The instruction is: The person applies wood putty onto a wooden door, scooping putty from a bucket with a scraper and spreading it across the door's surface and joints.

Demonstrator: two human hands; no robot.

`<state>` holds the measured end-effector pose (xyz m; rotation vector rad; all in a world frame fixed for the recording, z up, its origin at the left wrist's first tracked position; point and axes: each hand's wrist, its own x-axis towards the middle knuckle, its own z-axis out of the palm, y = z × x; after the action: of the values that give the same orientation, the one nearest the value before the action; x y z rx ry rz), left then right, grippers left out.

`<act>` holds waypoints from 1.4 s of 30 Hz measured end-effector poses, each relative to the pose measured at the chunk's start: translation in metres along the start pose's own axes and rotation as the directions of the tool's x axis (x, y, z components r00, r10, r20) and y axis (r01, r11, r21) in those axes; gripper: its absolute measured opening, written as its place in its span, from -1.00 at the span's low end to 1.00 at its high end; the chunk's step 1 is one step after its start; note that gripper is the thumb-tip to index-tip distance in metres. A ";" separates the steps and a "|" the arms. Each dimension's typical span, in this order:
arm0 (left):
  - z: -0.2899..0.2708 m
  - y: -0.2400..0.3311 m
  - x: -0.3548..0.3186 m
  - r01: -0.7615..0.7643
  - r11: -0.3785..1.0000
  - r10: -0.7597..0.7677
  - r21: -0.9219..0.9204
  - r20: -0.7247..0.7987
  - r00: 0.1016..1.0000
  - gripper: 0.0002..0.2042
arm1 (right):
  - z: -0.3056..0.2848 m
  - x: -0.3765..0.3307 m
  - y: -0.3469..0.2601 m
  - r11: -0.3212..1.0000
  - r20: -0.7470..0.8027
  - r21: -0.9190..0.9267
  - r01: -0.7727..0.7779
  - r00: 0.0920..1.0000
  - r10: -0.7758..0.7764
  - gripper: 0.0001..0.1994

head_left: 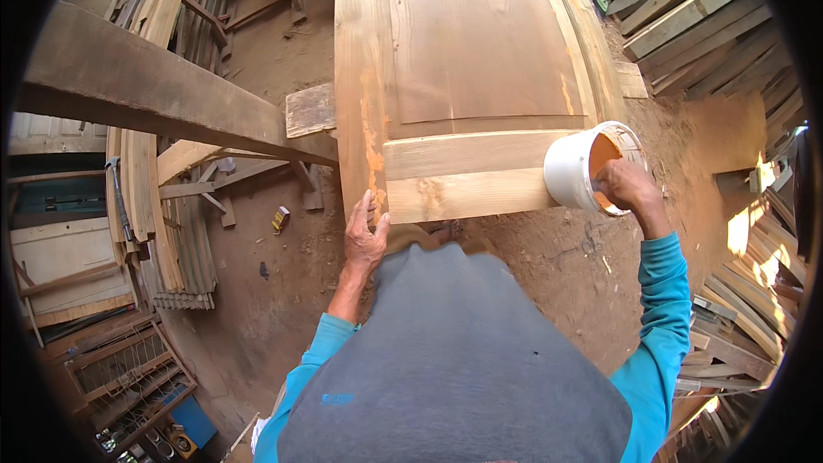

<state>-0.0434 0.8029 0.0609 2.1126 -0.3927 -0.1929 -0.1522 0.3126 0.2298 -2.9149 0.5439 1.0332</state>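
Note:
A panelled wooden door (471,159) lies flat in front of me, with streaks of orange filler (373,159) along its left stile and a smaller smear at the right of the panel. My left hand (366,242) rests at its near left corner, fingers stretched out and slightly apart, holding nothing. At the near right corner a white plastic bucket (566,170) is tipped on the door, its mouth turned to the right. Orange paste coats its inside. My right hand (633,190) reaches into that mouth with curled fingers; whatever they grip is hidden.
A thick wooden beam (171,94) juts in from the left toward the door. Stacked planks (711,17) fill the far right, and more timber (137,180) leans at the left beside a hammer (118,197). A small yellow packet (280,219) lies on the dirt floor (249,283).

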 end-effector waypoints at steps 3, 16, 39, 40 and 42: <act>-0.005 -0.012 -0.006 0.049 0.999 -0.049 -0.007 -0.021 0.999 -0.46 | -0.024 -0.027 0.009 0.982 -0.161 0.182 -0.041 0.984 0.071 -0.79; -0.010 -0.012 0.019 0.090 0.996 -0.092 -0.027 -0.128 0.988 -0.47 | 0.015 -0.066 0.019 0.929 -0.547 0.370 -0.015 0.805 0.231 -0.85; 0.036 -0.093 0.276 -0.319 0.789 0.347 0.526 0.048 0.937 -0.32 | 0.005 -0.063 -0.026 0.694 -0.270 0.714 -0.096 0.876 0.399 -0.73; 0.024 -0.088 0.283 -0.290 0.804 0.315 0.518 0.041 0.948 -0.35 | 0.000 -0.058 -0.029 0.676 -0.289 0.731 -0.089 0.857 0.426 -0.72; 0.004 -0.116 0.302 -0.294 0.777 0.355 0.556 -0.001 0.935 -0.42 | 0.005 -0.047 -0.023 0.566 -0.270 0.823 -0.040 0.850 0.452 -0.71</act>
<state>0.2617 0.7521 -0.0337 2.5549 -0.8223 0.2739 -0.1817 0.3499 0.2519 -2.2137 1.1215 -0.0311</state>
